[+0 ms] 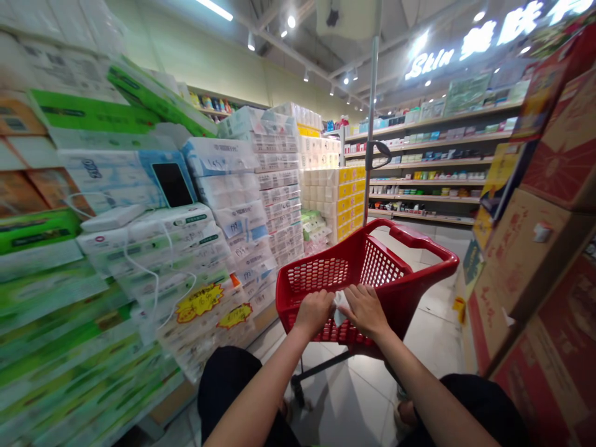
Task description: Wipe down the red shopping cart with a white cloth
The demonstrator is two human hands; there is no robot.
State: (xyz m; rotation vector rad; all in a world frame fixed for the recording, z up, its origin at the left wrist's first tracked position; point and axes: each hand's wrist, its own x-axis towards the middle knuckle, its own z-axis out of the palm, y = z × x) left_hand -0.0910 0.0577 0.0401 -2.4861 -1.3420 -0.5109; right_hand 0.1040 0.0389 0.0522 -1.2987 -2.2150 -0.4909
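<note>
A red plastic shopping cart point(321, 273) with a perforated basket stands right in front of me. My left hand point(315, 312) is closed, its fingers curled over the basket's near rim. Beside it, my right hand point(365, 310) presses a crumpled white tissue point(340, 310) against the same rim. The tissue shows between the two hands, under the right thumb and fingers. The right fingertips lie over the rim and are partly hidden. The cart's red handle point(426, 243) rises at its far right end.
Stacked tissue packs point(279, 205) line the left side. A dark-screened phone point(173, 184) leans there, near a white power strip point(114, 217) with cables. Cardboard boxes point(531, 254) are piled on the right. A metal pole point(372, 112) rises behind the cart, before stocked shelves point(433, 162).
</note>
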